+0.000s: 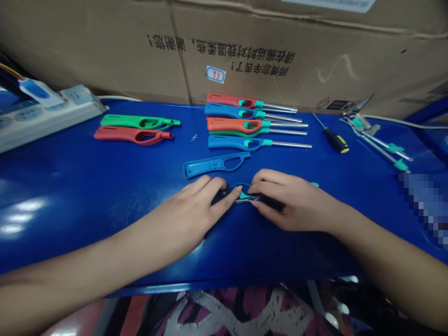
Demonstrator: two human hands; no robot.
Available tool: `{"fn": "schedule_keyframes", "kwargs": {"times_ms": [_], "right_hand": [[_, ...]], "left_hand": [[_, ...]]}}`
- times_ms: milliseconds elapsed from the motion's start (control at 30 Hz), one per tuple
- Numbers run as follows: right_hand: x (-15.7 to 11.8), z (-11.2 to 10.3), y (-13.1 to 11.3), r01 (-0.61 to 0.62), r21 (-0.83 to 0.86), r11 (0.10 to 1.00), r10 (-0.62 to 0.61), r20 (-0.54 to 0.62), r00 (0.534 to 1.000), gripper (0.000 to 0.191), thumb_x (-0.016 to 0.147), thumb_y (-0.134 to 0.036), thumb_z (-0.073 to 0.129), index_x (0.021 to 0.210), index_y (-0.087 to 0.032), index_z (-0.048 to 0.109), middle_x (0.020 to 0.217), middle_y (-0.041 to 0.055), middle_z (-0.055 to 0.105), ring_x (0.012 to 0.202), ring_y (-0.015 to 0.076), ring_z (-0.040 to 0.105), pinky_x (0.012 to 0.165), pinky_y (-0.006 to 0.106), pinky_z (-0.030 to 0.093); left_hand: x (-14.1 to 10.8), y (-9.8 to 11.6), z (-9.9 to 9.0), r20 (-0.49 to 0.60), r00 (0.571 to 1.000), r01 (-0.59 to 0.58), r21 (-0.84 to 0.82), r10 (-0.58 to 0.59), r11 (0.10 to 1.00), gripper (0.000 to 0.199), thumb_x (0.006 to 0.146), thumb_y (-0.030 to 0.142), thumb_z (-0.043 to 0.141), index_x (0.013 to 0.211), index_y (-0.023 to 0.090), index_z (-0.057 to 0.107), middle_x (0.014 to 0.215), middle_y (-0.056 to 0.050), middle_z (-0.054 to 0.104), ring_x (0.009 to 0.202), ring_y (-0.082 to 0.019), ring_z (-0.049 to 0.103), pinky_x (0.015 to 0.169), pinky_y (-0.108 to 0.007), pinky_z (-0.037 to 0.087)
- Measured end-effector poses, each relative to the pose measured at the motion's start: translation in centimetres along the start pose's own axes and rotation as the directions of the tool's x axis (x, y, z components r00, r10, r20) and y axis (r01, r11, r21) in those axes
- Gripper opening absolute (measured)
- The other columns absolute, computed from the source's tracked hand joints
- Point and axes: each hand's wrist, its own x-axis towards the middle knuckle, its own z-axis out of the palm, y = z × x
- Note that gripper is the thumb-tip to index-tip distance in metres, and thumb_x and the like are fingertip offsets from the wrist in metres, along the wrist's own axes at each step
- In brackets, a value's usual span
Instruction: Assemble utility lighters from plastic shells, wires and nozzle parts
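Both hands work on a blue lighter half-shell (241,185) lying low over the table, with a teal trigger (244,195) and thin wires in it. My left hand (199,203) is closed on its left end, one finger reaching to the trigger. My right hand (290,200) pinches the right side, where a dark part shows under the fingers. The hands cover much of the shell. Just beyond them lies a separate blue handle half (217,164), hollow side up. A teal tip (315,185) peeks out past my right hand.
Several long-nozzle lighters (259,143) lie stacked at the back. Green (133,122) and red (129,135) handles lie left, near small screws (194,137). A screwdriver (336,140) and loose metal nozzles (385,145) are right. A power strip (52,114) and cardboard box (122,56) border the table.
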Motion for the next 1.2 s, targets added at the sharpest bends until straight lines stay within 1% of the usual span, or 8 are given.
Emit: {"fn": "schedule_keyframes", "kwargs": {"times_ms": [167,300,433,633,833,967,1100,1200], "right_hand": [[0.16,0.45,0.55,0.039,-0.064,0.997,-0.038,0.017,0.999,0.023,0.104,-0.026,0.042,0.101,-0.018,0.063,0.102,0.0081,0.063,0.086,0.0173,0.060,0.071,0.029,0.047],[0.31,0.67,0.85,0.095,-0.098,0.991,-0.093,0.028,0.995,0.023,0.104,-0.019,0.039,0.099,-0.018,0.062,0.098,0.0075,0.063,0.083,0.0167,0.058,0.068,0.027,0.044],[0.33,0.63,0.77,0.078,-0.114,0.990,-0.077,0.013,0.997,0.021,0.104,-0.020,0.040,0.099,-0.017,0.060,0.096,0.0074,0.061,0.080,0.0166,0.056,0.066,0.027,0.043],[0.30,0.60,0.58,0.087,-0.143,0.986,-0.084,0.024,0.996,0.022,0.105,-0.025,0.040,0.096,-0.017,0.059,0.093,0.0064,0.060,0.075,0.0165,0.054,0.061,0.028,0.040],[0.27,0.57,0.76,0.097,-0.125,0.988,-0.092,0.045,0.995,0.024,0.105,-0.024,0.040,0.096,-0.016,0.061,0.096,0.0069,0.060,0.078,0.0161,0.056,0.064,0.028,0.042],[0.09,0.55,0.70,0.094,-0.120,0.988,-0.090,0.035,0.995,0.025,0.105,-0.025,0.041,0.100,-0.017,0.064,0.102,0.0068,0.061,0.081,0.0154,0.058,0.066,0.027,0.043],[-0.04,0.56,0.38,0.067,-0.125,0.990,-0.065,0.015,0.998,0.024,0.104,-0.027,0.042,0.103,-0.018,0.065,0.104,0.0062,0.061,0.080,0.0148,0.059,0.065,0.028,0.044],[0.02,0.59,0.06,0.051,-0.112,0.992,-0.053,-0.017,0.998,0.023,0.103,-0.029,0.046,0.115,-0.018,0.062,0.109,0.0061,0.061,0.086,0.0157,0.061,0.067,0.028,0.045]], "left_hand": [[0.10,-0.20,-0.11,0.007,1.000,0.006,-0.083,-0.005,0.997,0.069,0.091,0.003,0.042,0.156,0.024,0.034,0.128,-0.014,0.050,0.117,-0.029,0.048,0.098,-0.044,0.051],[0.19,-0.18,-0.33,0.019,1.000,0.011,-0.123,-0.009,0.992,0.069,0.090,0.003,0.044,0.155,0.022,0.036,0.130,-0.015,0.048,0.118,-0.029,0.048,0.099,-0.047,0.051],[0.21,-0.17,-0.39,0.019,1.000,0.022,-0.143,-0.019,0.990,0.069,0.089,0.002,0.044,0.155,0.021,0.037,0.130,-0.016,0.048,0.119,-0.030,0.047,0.099,-0.047,0.051],[0.19,-0.18,-0.39,0.026,1.000,0.017,-0.145,-0.013,0.989,0.072,0.087,0.001,0.046,0.156,0.022,0.035,0.131,-0.015,0.048,0.120,-0.030,0.047,0.101,-0.048,0.050],[0.37,-0.14,-0.30,0.030,1.000,0.010,-0.117,-0.007,0.993,0.073,0.086,0.001,0.047,0.156,0.019,0.035,0.130,-0.015,0.047,0.117,-0.029,0.046,0.099,-0.046,0.051],[0.42,-0.17,-0.26,0.027,1.000,0.008,-0.100,-0.006,0.995,0.072,0.086,0.001,0.047,0.155,0.018,0.037,0.128,-0.015,0.048,0.115,-0.029,0.047,0.098,-0.045,0.052],[0.33,-0.18,-0.32,0.040,0.999,0.008,-0.090,-0.004,0.996,0.072,0.087,0.001,0.048,0.155,0.018,0.036,0.129,-0.015,0.047,0.117,-0.029,0.046,0.100,-0.045,0.051],[0.38,-0.19,-0.50,0.051,0.999,0.005,-0.093,-0.001,0.996,0.069,0.089,0.003,0.047,0.155,0.018,0.037,0.129,-0.016,0.048,0.116,-0.029,0.046,0.099,-0.046,0.051]]}}
